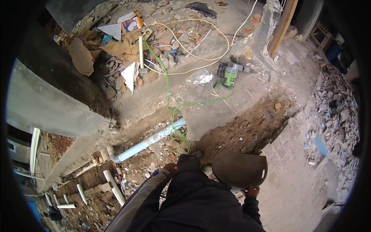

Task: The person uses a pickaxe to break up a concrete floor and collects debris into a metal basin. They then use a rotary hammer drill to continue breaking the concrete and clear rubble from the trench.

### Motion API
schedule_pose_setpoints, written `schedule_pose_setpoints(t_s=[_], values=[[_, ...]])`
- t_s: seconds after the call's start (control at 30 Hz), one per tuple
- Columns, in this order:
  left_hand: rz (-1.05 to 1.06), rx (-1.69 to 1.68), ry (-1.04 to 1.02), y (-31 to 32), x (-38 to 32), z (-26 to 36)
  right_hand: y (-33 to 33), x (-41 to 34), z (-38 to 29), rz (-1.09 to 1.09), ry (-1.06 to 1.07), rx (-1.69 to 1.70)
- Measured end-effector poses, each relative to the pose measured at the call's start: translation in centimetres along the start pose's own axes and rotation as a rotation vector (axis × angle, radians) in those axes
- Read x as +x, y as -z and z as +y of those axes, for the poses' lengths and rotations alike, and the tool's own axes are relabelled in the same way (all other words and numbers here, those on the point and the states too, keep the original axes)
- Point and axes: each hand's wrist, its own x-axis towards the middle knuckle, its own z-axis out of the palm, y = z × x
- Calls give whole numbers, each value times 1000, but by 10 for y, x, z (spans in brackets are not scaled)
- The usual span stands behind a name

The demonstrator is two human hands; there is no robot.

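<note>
My right hand (251, 192) grips the lower edge of a dark brown scoop-like container (239, 169), which has an oval hand slot at its right end. It is held over the near edge of a dug trench (232, 139) in the floor. My left hand (171, 168) is beside my left knee, against a dark shape; its fingers are mostly hidden, and whether it holds anything cannot be told. Ahead and left, a light blue pipe (150, 142) with a grey elbow lies in the rubble. A green cable (171, 109) loops over its upper end.
A green and grey rotary hammer (230, 74) lies on the concrete beside crumpled clear plastic (200, 76). Broken brick, torn cardboard (81, 59) and a cream hose (203, 58) cover the ground beyond. Rubble (333, 110) lines the right; cut white pipes (114, 187) stand at left.
</note>
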Motion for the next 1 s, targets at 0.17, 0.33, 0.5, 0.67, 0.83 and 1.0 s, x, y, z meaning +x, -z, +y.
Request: schedule_pose_setpoints(t_s=[0.17, 0.33, 0.5, 0.67, 0.83, 1.0], values=[[0, 49, 173, -48, -28, -70, 11, 23, 17, -79, 19, 10], [15, -72, 46, -89, -19, -85, 4, 25, -5, -350, 401, -538], [84, -190, -32, -102, 1, -78, -17, 24, -35, -114, -415, -48], [79, -147, 92, -97, -6, -76, -14, 27, -43, -97, -473, 9], [80, -118, 24, -97, -2, -78, -7, 27, -39, -104, -441, -92], [105, -168, 6, -101, 4, -80, -6, 23, -38, -49, -493, -89]])
